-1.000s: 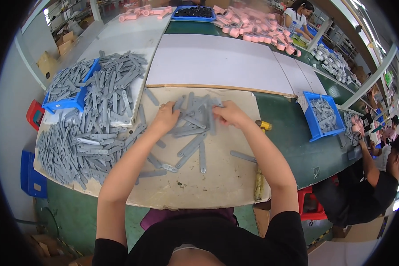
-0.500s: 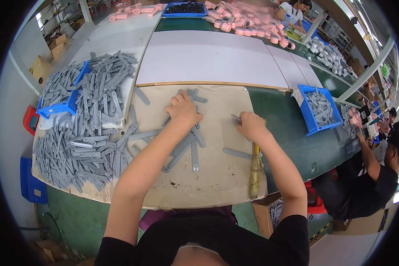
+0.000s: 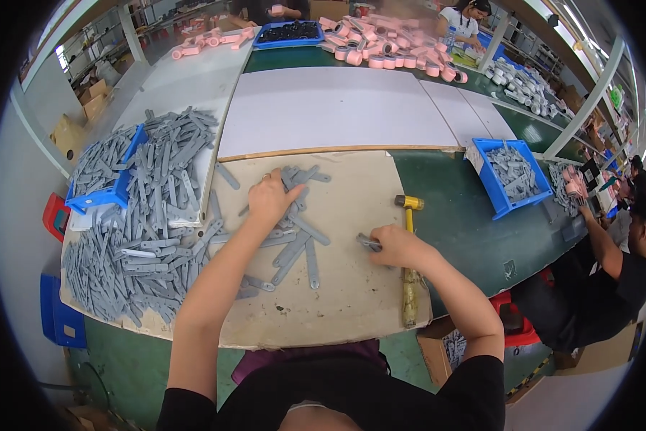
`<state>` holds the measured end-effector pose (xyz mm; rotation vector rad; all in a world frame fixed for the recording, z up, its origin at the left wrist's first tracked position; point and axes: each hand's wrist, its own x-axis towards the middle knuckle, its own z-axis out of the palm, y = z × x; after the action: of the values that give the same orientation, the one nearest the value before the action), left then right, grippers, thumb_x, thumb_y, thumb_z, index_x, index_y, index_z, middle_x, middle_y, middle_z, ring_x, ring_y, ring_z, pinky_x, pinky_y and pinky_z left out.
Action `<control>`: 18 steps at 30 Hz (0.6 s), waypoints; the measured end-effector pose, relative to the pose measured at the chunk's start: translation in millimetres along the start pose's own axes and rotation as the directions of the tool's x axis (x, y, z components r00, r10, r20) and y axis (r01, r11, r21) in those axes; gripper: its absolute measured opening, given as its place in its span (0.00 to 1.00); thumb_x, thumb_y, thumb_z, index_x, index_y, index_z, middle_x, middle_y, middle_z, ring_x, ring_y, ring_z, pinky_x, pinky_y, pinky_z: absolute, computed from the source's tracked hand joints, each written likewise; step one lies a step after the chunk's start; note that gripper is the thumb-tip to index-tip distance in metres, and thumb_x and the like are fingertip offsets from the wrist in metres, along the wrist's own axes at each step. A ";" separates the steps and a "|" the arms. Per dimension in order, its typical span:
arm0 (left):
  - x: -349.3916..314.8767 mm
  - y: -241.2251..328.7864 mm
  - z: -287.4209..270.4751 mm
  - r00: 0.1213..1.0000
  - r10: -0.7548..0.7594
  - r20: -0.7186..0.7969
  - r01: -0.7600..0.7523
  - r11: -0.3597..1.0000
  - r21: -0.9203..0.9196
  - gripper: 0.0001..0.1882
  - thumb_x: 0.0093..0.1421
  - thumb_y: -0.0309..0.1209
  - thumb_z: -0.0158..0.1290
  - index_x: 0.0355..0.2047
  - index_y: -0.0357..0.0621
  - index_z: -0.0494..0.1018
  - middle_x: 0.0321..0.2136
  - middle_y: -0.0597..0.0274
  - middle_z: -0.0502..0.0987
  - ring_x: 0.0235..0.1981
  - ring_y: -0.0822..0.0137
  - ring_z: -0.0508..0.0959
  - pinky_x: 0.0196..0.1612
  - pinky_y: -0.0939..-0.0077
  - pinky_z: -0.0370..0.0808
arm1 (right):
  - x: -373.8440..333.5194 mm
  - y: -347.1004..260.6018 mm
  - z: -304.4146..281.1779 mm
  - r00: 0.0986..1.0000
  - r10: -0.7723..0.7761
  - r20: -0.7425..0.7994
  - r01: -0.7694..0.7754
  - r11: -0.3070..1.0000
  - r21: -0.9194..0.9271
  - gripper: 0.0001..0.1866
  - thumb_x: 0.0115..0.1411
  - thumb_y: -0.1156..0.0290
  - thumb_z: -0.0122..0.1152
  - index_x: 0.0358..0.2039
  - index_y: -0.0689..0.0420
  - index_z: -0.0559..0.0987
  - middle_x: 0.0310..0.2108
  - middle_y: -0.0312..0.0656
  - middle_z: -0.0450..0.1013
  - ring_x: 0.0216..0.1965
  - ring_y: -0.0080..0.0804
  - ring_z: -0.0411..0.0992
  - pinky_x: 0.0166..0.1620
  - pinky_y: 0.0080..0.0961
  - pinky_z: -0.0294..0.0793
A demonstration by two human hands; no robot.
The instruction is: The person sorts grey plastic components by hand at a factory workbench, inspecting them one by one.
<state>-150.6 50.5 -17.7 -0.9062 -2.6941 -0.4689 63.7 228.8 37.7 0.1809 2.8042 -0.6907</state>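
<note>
My left hand [image 3: 267, 198] rests at the upper left of the cardboard sheet [image 3: 351, 302], thumb spread away from the fingers. Its fingertips touch a loose pile of flat grey plastic strips [image 3: 292, 253], rounded at the ends. In my right hand [image 3: 400, 247], closed over the right part of the sheet, is at least one grey strip [image 3: 368, 241], its end sticking out to the left. Just beyond and under that wrist lies a hammer [image 3: 410, 305] with a yellow head and a worn, wrapped handle; my forearm covers part of it.
Grey strips heap up at the left around a blue bin [image 3: 100, 195]. Another blue bin [image 3: 518, 208] of grey parts stands right on the green table. Pink parts [image 3: 387, 43] and a blue tray [image 3: 288, 44] of black pieces lie at the back. A co-worker [image 3: 610, 266] sits at right.
My right hand has come nearer and left, uncovering the hammer's head. The strip lying beside the hammer no longer shows on the cardboard. My left hand has shifted left, its thumb spreading.
</note>
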 end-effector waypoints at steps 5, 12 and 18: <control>12.4 0.1 -14.4 0.985 -0.106 0.137 0.130 0.975 -0.179 0.33 0.52 0.55 0.51 0.40 0.32 0.67 0.32 0.42 0.76 0.36 0.48 0.77 0.43 0.58 0.71 | 73.8 12.8 0.5 0.948 0.009 -0.319 0.078 0.963 0.258 0.15 0.44 0.65 0.60 0.23 0.68 0.73 0.20 0.54 0.71 0.23 0.39 0.71 0.30 0.33 0.69; 25.4 1.2 -21.8 0.899 -0.170 0.404 0.318 0.886 -0.336 0.47 0.43 0.59 0.55 0.47 0.24 0.63 0.41 0.34 0.71 0.45 0.47 0.73 0.47 0.63 0.70 | 174.2 21.9 -1.0 0.905 0.089 -0.417 0.098 0.909 0.406 0.17 0.43 0.64 0.62 0.27 0.68 0.76 0.23 0.52 0.73 0.27 0.38 0.73 0.33 0.32 0.71; 5.7 22.8 -12.4 0.961 -0.082 0.264 0.125 0.981 -0.149 0.42 0.37 0.46 0.63 0.46 0.27 0.61 0.36 0.38 0.70 0.41 0.45 0.72 0.46 0.61 0.71 | 163.3 -18.6 -0.9 0.972 0.053 -0.230 0.016 0.957 0.289 0.16 0.45 0.64 0.62 0.24 0.67 0.76 0.23 0.51 0.74 0.21 0.34 0.72 0.27 0.30 0.72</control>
<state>-139.0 66.0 0.5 -0.9284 -2.9867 -0.6459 -96.9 222.8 3.0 0.3652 2.9009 -1.1448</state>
